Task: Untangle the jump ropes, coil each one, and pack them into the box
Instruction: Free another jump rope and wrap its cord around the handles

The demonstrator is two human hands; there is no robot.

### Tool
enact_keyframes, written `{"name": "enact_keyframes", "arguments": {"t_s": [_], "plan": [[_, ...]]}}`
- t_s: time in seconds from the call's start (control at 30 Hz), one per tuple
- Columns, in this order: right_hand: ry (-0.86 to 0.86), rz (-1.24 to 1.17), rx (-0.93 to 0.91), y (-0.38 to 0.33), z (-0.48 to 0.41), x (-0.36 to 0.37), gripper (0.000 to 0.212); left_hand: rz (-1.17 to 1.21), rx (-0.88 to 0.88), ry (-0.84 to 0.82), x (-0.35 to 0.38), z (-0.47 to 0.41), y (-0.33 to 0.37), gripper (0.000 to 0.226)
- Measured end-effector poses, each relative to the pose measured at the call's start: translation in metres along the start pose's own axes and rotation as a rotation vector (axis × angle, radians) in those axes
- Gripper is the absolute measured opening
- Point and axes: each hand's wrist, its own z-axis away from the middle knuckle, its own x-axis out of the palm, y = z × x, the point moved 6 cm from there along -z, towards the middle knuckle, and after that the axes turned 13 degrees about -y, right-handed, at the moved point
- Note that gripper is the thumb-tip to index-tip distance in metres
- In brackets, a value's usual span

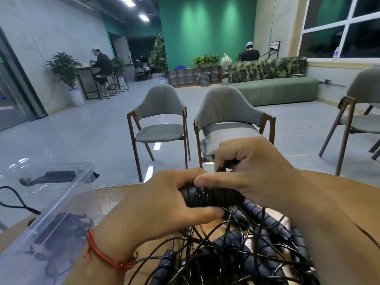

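Observation:
A heap of tangled black jump ropes (230, 258) with ribbed black handles lies on the wooden table (115, 196) at the bottom centre. My left hand (162, 204) grips a black handle bundle (209, 198) with thin cord wound around it. My right hand (253, 173) holds the same bundle from the right, its thumb pressed on top and its fingers curled around cord behind it. A clear plastic box (61, 204) stands at the left, holding some coiled black rope (59, 229).
Two grey chairs (162, 120) with wooden legs stand just beyond the table's far edge, and another is at the right. A thin black cord (14, 198) loops left of the box. People sit far back in the room.

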Motion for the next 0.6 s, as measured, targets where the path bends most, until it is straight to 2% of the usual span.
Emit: {"name": "enact_keyframes", "arguments": {"t_s": [0.17,0.33,0.37,0.43,0.6], "plan": [[-0.106,-0.081,0.039,0.001,-0.001,0.007,0.044,-0.024,0.012,-0.025,0.007,-0.003,0.004,0.028],[-0.126,-0.106,0.045,0.002,0.0,0.01,0.044,-0.016,0.003,-0.068,0.01,-0.003,0.007,0.025],[-0.124,-0.125,0.042,0.004,0.0,0.009,0.042,-0.003,0.01,-0.082,0.01,-0.001,0.009,0.032],[-0.101,-0.202,0.043,0.012,-0.001,0.008,0.042,0.007,0.019,-0.092,0.008,0.002,0.011,0.042],[-0.131,-0.451,0.075,0.03,0.0,0.01,0.035,0.064,0.081,-0.114,-0.003,0.01,0.015,0.033]]}}
